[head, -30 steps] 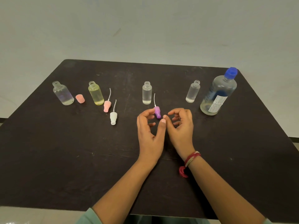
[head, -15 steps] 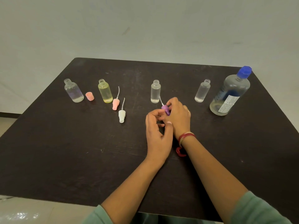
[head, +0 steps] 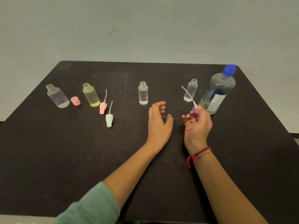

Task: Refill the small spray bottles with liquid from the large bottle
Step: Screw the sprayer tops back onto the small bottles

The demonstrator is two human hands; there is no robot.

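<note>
Fingers: right hand (head: 198, 126) pinches the purple spray head (head: 195, 110) at its fingertips. Left hand (head: 159, 122) holds nothing, its fingers (head: 159, 105) loosely curled.
Small bottles: four stand upright and uncapped in a far row: round clear bottle (head: 57, 97) with a shallow layer, yellow bottle (head: 91, 95), middle clear bottle (head: 143, 93), right clear bottle (head: 191, 91) with a little at the bottom.
Large bottle: large bottle (head: 216, 91), blue cap on, liquid low, just right of the row.
Axis: the purple head's dip tube (head: 187, 94) slants up and left, away from the person.
Loose parts: pink cap (head: 75, 101), pink spray head (head: 102, 108) and white spray head (head: 109, 120) lie near the yellow bottle.
Room: the large bottle stands near the far right corner of the surface (head: 48, 159). Both hands are mid-surface, well apart from every edge.
</note>
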